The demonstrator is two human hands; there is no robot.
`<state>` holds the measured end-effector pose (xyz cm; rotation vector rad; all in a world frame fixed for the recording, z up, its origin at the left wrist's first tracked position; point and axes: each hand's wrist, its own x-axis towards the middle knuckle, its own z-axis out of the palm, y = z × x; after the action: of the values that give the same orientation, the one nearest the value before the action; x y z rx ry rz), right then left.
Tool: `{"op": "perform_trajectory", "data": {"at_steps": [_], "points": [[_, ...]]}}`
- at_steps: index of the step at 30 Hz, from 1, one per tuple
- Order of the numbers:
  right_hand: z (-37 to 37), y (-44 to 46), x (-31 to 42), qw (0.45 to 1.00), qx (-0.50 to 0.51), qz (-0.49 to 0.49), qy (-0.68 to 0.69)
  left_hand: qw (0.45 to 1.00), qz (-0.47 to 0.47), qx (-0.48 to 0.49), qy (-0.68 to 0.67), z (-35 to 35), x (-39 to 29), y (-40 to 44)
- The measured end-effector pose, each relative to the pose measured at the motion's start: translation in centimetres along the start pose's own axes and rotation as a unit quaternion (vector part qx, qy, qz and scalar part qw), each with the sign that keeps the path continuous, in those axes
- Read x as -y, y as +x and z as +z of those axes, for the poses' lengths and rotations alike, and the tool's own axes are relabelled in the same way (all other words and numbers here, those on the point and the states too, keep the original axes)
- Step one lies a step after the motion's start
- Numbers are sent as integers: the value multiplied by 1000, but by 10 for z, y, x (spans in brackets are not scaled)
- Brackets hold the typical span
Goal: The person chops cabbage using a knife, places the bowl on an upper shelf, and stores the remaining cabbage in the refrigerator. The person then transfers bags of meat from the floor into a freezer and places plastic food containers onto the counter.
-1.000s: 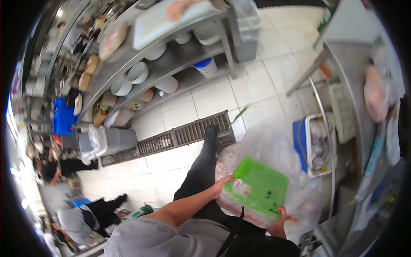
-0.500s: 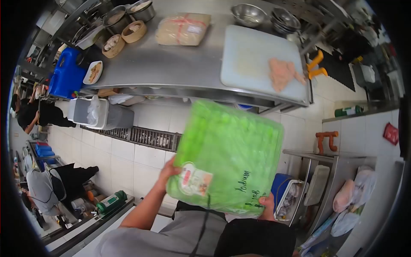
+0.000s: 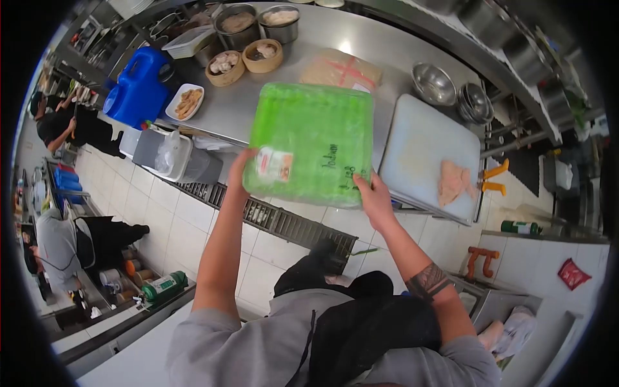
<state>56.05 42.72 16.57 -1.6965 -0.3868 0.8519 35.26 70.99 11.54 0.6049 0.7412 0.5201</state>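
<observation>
Left hand (image 3: 240, 173), right hand (image 3: 377, 200) clasped green plastic-wrapped package (image 3: 309, 138), fingers part-closed on edges, before steel counter (image 3: 325, 32); package masked part of brown parcel (image 3: 345, 68). Bamboo steamers (image 3: 263, 66) held pale food (image 3: 224, 62); white dish (image 3: 171, 109) held browned pieces (image 3: 189, 103).

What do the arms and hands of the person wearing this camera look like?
The left hand and right hand are ungloved, with no watch visible at either wrist. Short grey sleeves end above the elbows. A dark, patterned marking, apparently a tattoo, shows on the right arm; none shows on the left arm.
</observation>
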Motion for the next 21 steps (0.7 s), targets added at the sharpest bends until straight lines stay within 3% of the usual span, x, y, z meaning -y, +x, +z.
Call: {"op": "perform_trajectory", "data": {"at_steps": [3,5,6,8,9,11,12,14,16,17,18,21], "points": [[-4,36,-4,999,17,28,-6,995,49,1,90,-15,-19,48],[-6,54,-3,989,22,-19,-148,963,75,-41,256,8,-46,53],[-8,57,-1,988,26,-19,-149,963,77,-44,254,17,-56,53],[-6,61,13,969,36,35,-242,889,92,-98,438,33,-71,50],[-4,60,14,969,42,36,-240,888,91,-104,439,39,-73,44],[-1,63,21,966,21,9,-258,793,90,-179,576,49,-77,44],[-6,64,23,967,23,8,-254,790,91,-181,578,50,-75,41],[-20,49,39,987,125,73,-72,816,122,-229,517,33,-53,28],[-30,49,3,983,136,77,-96,915,103,-203,332,3,-15,19],[-32,61,2,982,141,71,-104,957,52,-192,210,35,-13,-7],[-33,73,0,981,146,66,-112,980,-3,-175,89,72,-16,-30],[-27,84,-3,978,197,-2,-72,992,50,-115,19,64,-8,-8]]}}
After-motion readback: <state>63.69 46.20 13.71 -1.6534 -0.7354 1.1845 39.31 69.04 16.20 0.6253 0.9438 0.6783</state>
